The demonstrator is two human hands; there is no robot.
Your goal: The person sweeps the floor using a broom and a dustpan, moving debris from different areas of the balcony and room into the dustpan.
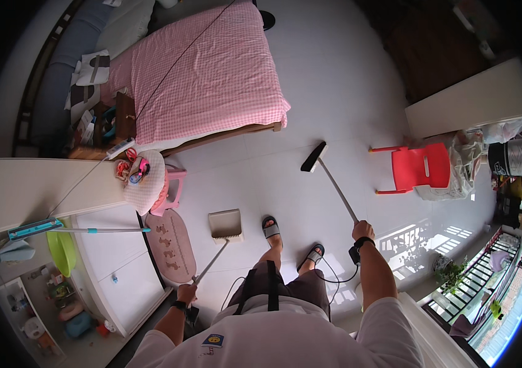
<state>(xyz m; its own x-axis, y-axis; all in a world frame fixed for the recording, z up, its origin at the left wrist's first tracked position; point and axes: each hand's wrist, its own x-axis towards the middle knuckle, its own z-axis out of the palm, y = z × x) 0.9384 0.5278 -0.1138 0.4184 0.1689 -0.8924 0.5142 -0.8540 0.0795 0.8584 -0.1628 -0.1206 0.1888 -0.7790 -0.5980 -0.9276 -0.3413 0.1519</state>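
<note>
My left hand (187,293) grips the grey handle of a beige long-handled dustpan (226,224). The pan rests on the tiled floor ahead and left of my feet. In my right hand (363,231) is the grey stick of a broom (314,156), held near its upper end. Its dark bristle head touches or hovers just over the floor, ahead and to the right, well apart from the dustpan. Any dirt on the tiles is too small to make out.
A bed with a pink checked cover (205,73) stands ahead left. Beside it are a pink stool (175,186) and a brown oval mat (171,246). A red child's chair (422,168) is at right. A mop (99,230) crosses the left side.
</note>
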